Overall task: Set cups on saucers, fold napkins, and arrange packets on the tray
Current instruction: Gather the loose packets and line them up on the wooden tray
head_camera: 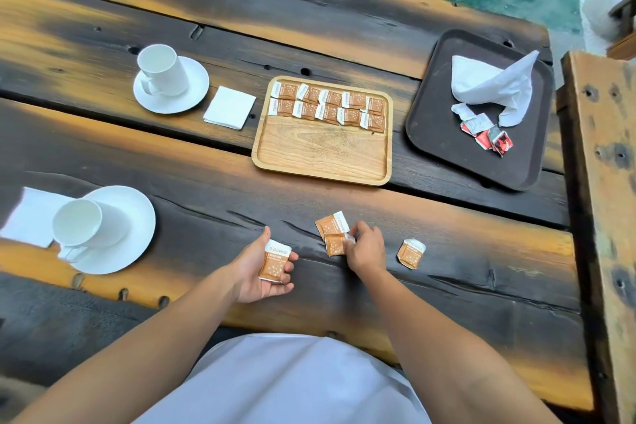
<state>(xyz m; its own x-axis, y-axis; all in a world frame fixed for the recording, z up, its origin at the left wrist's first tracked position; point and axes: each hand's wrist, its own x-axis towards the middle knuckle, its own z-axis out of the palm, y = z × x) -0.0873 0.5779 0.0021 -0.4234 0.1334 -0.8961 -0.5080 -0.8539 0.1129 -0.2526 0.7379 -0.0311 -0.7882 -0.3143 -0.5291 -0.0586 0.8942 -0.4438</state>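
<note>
While two rows of packets (327, 106) already lie on the wooden tray (321, 155), the left hand (263, 267) holds one packet (274, 262) with fingers curled around it. The right hand (364, 248) pinches one of two overlapping packets (333, 233) on the table (206, 203). I think both could lift together and one may drop.

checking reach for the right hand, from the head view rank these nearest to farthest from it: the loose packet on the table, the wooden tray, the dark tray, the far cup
1. Loose packet: on the table just to the right of the right hand.
2. Wooden tray: straight ahead, beyond the hand.
3. Dark tray: ahead and off to the right.
4. Far cup: on its saucer, far across to the left.
</note>
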